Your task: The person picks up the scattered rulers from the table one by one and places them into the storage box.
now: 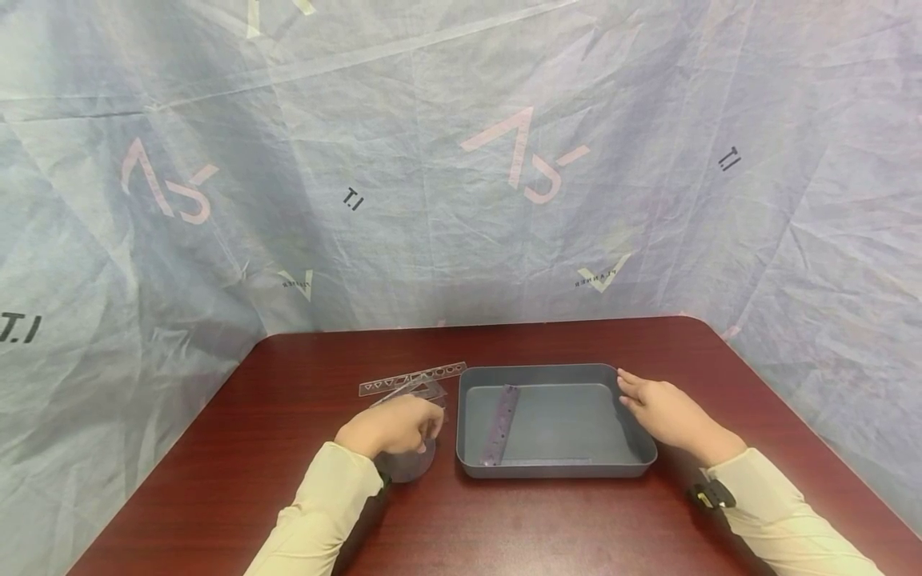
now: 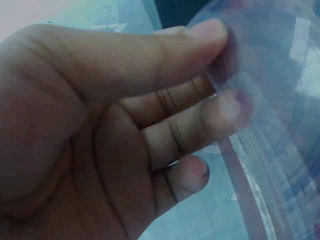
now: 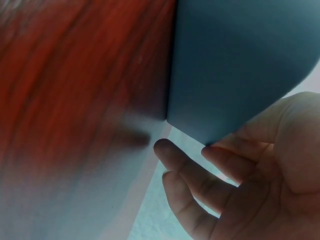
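Observation:
My left hand [image 1: 399, 424] pinches a clear plastic protractor [image 1: 410, 462] with a rounded edge, to the left of the tray. Thumb and fingertips meet at its margin in the left wrist view, where the protractor [image 2: 280, 100] shows curved markings. At the right side of a grey rectangular tray [image 1: 562, 471], my right hand [image 1: 666, 412] grips the rim near the far corner. Its fingers lie along the outside of the tray wall [image 3: 230, 65] in the right wrist view. Inside the tray are a purple ruler [image 1: 500, 424] and a clear ruler [image 1: 547, 462] along the near wall.
A clear stencil ruler [image 1: 374, 387] with cut-out shapes lies beyond my left hand, over a clear set square [image 1: 432, 390]. Everything stands on a dark red wooden table [image 1: 288, 400]. A pale printed cloth [image 1: 432, 200] hangs behind and along both sides.

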